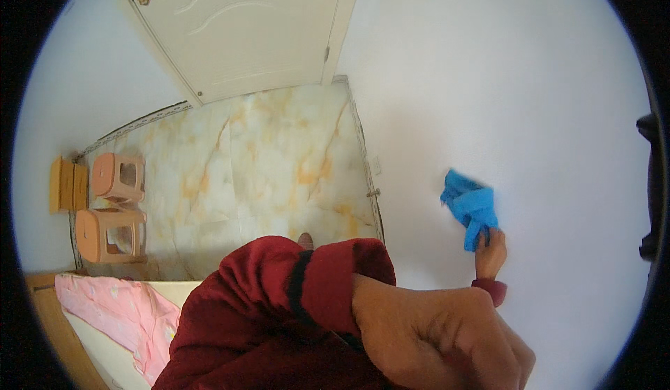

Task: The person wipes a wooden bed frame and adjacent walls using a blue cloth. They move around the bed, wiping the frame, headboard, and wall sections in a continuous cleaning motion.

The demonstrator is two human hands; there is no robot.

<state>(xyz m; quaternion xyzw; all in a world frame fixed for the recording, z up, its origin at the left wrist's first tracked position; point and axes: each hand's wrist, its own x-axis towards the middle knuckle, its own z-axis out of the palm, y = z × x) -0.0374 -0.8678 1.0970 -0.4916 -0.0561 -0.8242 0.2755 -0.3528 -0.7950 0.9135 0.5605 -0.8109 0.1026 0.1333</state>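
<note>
My right hand (491, 254) grips a bunched blue cloth (470, 201) by its lower end. The cloth lies up against the white wall (549, 128), its loose part spreading up and to the left of the fingers. Much closer to the camera, my left hand (445, 332) is curled into a fist and covers part of the right forearm. Nothing shows in that fist, though its underside is turned away. Dark red sleeves (261, 295) with a black band on the left one cover my arms.
A cream panelled door (251, 28) stands shut at the far end of the marble-patterned floor (251, 170). Two plastic stools (112, 235) and a wooden box-like piece (68, 184) line the left wall. Pink fabric (125, 316) lies at lower left. A small metal doorstop (373, 193) juts from the baseboard.
</note>
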